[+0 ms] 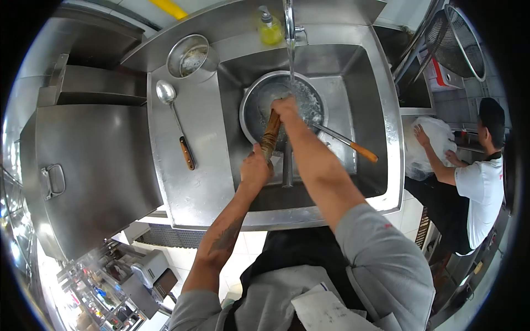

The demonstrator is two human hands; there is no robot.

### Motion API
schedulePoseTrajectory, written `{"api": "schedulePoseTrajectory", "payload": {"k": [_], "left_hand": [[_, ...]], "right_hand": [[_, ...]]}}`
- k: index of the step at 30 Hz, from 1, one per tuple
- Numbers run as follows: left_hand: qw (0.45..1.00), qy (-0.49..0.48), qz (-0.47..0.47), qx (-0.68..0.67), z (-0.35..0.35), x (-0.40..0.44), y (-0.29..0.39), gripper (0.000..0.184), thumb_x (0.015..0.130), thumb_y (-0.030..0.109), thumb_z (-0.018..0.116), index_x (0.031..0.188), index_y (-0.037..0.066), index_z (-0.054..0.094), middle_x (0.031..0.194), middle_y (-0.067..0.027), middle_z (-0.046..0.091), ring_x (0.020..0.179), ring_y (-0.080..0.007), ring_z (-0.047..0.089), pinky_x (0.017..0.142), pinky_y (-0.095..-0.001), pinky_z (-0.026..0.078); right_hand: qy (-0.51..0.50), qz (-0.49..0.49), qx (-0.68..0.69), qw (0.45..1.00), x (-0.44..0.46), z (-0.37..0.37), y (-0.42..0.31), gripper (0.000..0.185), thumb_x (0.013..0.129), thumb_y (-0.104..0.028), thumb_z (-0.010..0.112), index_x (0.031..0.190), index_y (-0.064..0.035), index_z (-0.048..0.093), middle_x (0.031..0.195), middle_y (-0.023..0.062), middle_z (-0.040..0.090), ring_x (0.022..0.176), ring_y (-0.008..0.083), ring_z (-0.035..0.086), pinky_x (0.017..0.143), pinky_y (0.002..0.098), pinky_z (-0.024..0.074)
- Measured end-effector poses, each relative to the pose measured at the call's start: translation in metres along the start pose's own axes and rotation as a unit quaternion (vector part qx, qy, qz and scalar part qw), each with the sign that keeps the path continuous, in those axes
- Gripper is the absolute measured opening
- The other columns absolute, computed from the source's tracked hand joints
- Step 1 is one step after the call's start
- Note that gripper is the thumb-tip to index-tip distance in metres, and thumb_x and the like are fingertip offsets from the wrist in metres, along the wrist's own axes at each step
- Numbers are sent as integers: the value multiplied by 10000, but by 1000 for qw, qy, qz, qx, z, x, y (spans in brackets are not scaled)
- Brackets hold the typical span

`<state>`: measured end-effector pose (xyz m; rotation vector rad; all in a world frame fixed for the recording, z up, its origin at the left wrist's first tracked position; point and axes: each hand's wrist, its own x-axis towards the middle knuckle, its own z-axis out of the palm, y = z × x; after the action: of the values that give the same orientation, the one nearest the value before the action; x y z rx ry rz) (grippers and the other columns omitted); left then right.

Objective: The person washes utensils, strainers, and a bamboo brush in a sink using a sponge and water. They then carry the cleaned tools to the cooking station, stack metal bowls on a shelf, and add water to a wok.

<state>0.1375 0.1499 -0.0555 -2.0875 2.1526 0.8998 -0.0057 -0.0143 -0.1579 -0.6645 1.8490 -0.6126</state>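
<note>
- Head view: two bare hands on one brown bundled stick; the right hand wraps its upper end above the bowl, fingers closed around it, and the left hand is fisted around the lower end, just outside the near rim
- The stick slants across the near edge of one round metal bowl; both its ends are partly covered by the fingers, and whether it touches the rim I cannot tell
- In the bowl, water with white foam; one thin stream runs down from one tap, close to the right hand
- One long-handled utensil leans out over the bowl's right side, its wooden grip over the sink floor and its head hidden
- Around these, one steel sink; one upright metal tube stands between the forearms, and the right forearm blocks part of the basin
- Behind the sink, one pump bottle of yellow-green liquid
- On the left counter, two things: one metal pot and, nearer, one large spoon with a wooden handle
- Far right, one co-worker with two hands on one clear plastic bag, well apart from the stick; mesh strainers hang above
</note>
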Motion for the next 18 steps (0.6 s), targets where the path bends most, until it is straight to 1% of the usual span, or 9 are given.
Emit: {"api": "schedulePoseTrajectory", "payload": {"k": [2, 5, 7, 8, 10, 12, 14, 16, 18], "left_hand": [[999, -28, -17, -2, -13, -12, 1, 616, 750, 159, 714, 1232, -73, 407, 977, -333, 625, 876, -500, 631, 787, -530, 520], [995, -28, 26, -87, -39, -28, -12, 529, 799, 177, 718, 1216, -47, 481, 977, -254, 654, 836, -427, 671, 743, -493, 545], [848, -170, -110, -489, -51, -23, -13, 415, 918, 301, 644, 1162, -24, 563, 912, -153, 658, 773, -282, 688, 710, -403, 571], [849, -170, -105, -490, -53, -18, -12, 415, 918, 301, 644, 1162, -24, 563, 912, -153, 658, 773, -282, 688, 710, -403, 571], [691, -228, -127, -674, -48, -5, -4, 450, 975, 436, 555, 1162, 27, 575, 857, -73, 620, 723, -206, 652, 652, -339, 543], [654, -262, -139, -695, -29, 7, 6, 542, 966, 538, 512, 1141, 30, 577, 824, -69, 601, 650, -189, 609, 577, -321, 513], [603, -300, -200, -712, -8, 10, 12, 510, 959, 530, 540, 1072, 35, 587, 766, -71, 585, 610, -168, 579, 567, -313, 497], [603, -306, -233, -699, -3, -4, 11, 493, 953, 531, 552, 1046, 48, 579, 756, -72, 584, 590, -163, 563, 548, -318, 480], [593, -299, -268, -698, -1, -27, 6, 484, 950, 515, 565, 1059, 44, 573, 742, -71, 578, 575, -173, 556, 541, -316, 475]], "right_hand": [[8, 56, 91, 994, 67, 0, 25, 485, 810, -184, 674, 1241, 18, 583, 1037, 236, 676, 915, 348, 680, 751, 424, 563], [-73, 79, 417, 902, 61, -76, 17, 406, 910, -305, 511, 1148, 12, 599, 1031, 182, 683, 871, 337, 668, 720, 446, 561], [-154, 104, 491, 851, 24, -108, 16, 484, 941, -400, 417, 1164, -8, 594, 1111, 164, 662, 995, 332, 633, 833, 491, 529], [-191, 109, 510, 831, -4, -114, 27, 531, 944, -441, 390, 1198, -18, 587, 1161, 156, 644, 1092, 328, 605, 910, 514, 499], [-260, 59, 584, 767, -56, -99, 42, 495, 935, -411, 456, 1250, -44, 560, 1245, 159, 608, 1166, 341, 562, 1006, 545, 437], [-324, 120, 623, 702, -110, -82, 33, 623, 903, -545, 581, 1309, -79, 503, 1206, 179, 618, 1104, 364, 597, 980, 607, 431], [-342, 105, 567, 742, -121, -61, 29, 661, 869, -593, 628, 1254, -65, 525, 1047, 195, 644, 932, 359, 652, 834, 586, 506], [-242, 181, 462, 834, -79, -32, 42, 673, 829, -595, 690, 1199, -53, 542, 885, 170, 630, 755, 336, 647, 674, 543, 532], [-166, 201, 468, 845, -28, -35, 41, 699, 787, -615, 728, 1144, -37, 568, 824, 136, 610, 703, 296, 623, 595, 462, 538]]}}
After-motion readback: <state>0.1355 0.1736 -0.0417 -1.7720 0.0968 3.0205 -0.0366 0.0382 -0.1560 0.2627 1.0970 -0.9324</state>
